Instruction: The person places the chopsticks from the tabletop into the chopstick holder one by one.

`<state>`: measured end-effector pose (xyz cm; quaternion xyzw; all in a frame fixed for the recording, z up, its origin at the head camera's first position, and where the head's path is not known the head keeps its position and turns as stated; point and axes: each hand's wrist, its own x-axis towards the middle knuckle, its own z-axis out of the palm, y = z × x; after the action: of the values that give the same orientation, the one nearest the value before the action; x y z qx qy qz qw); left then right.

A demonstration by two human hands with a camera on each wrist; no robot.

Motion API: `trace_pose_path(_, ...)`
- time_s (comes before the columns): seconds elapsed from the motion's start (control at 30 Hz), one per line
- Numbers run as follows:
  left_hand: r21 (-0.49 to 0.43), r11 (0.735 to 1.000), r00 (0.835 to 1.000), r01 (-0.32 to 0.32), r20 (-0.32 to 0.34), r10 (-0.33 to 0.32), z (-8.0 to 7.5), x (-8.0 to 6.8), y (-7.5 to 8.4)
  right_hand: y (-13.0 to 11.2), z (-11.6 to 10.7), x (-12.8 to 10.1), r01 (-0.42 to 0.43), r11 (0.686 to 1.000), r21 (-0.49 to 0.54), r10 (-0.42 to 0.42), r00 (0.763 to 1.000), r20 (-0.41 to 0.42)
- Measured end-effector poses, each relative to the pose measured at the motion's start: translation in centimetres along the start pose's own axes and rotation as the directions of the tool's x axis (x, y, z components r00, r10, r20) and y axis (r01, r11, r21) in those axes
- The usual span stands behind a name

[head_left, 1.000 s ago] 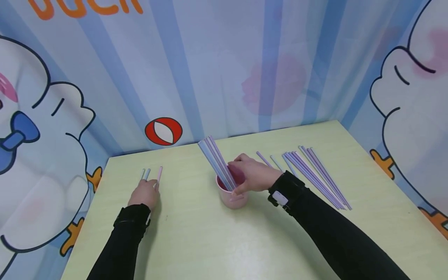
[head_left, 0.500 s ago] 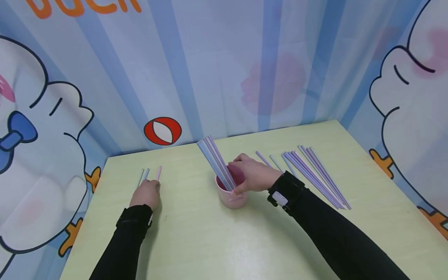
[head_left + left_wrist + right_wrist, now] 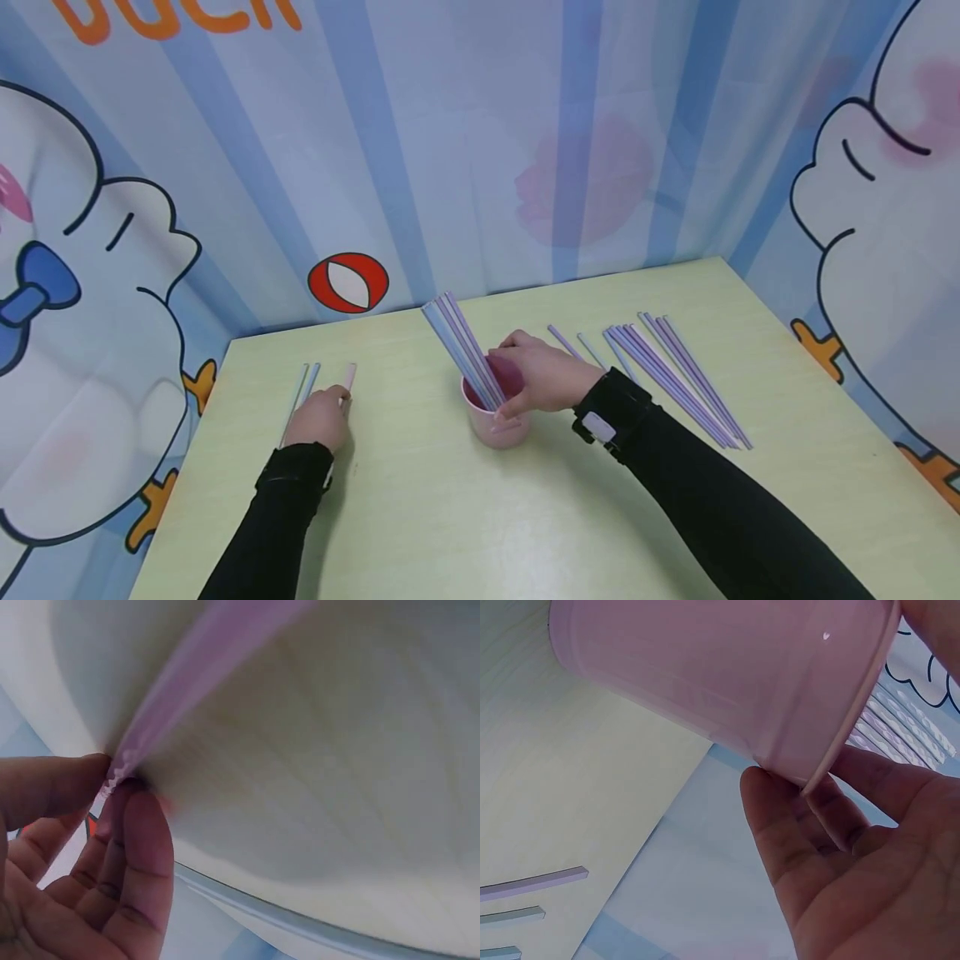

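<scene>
Pink plastic forms the cup (image 3: pixel 497 419) standing near the middle of the pale green table (image 3: pixel 465 517), with a bundle of blue and purple straws (image 3: pixel 463 348) leaning out of it toward 11 o'clock. The cup's rim is gripped by the right hand (image 3: pixel 546 377), whose fingers (image 3: pixel 795 847) are curled round the rim from the 3 o'clock side. At 9 o'clock from the cup, well apart, a pink straw (image 3: pixel 347 379) is pinched at its near end between thumb and fingers (image 3: pixel 142 847) of the left hand (image 3: pixel 318 417). Two pale blue straws (image 3: pixel 303 385) are seen just beside it at its 9 o'clock. A row of purple straws (image 3: pixel 675 375) is laid on the table at 3 o'clock from the cup.
</scene>
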<state>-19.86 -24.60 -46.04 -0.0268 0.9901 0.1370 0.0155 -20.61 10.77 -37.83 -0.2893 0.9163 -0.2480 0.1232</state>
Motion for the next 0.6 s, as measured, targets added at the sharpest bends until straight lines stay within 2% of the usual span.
trace_pose_path(0.3, -0.089, 0.994, 0.997, 0.07, 0.045, -0.066, 0.3, 0.1, 1.4, 0.1, 0.1, 0.0, 0.005, 1.0, -0.029, -0.005, 1.0, -0.006)
trace_pose_path(0.43, -0.165, 0.982, 0.996, 0.09, 0.022, -0.088, -0.2, 0.3, 2.3, 0.1, 0.1, 0.0, 0.006, 0.999, -0.035, -0.006, 1.0, -0.007)
trace_pose_path(0.6, -0.278, 0.959, 0.997, 0.054, -0.034, -0.066, -1.9, 0.2, 3.4, 0.2, 0.1, 0.1, 0.01, 0.999, -0.04, -0.01, 1.0, -0.01)
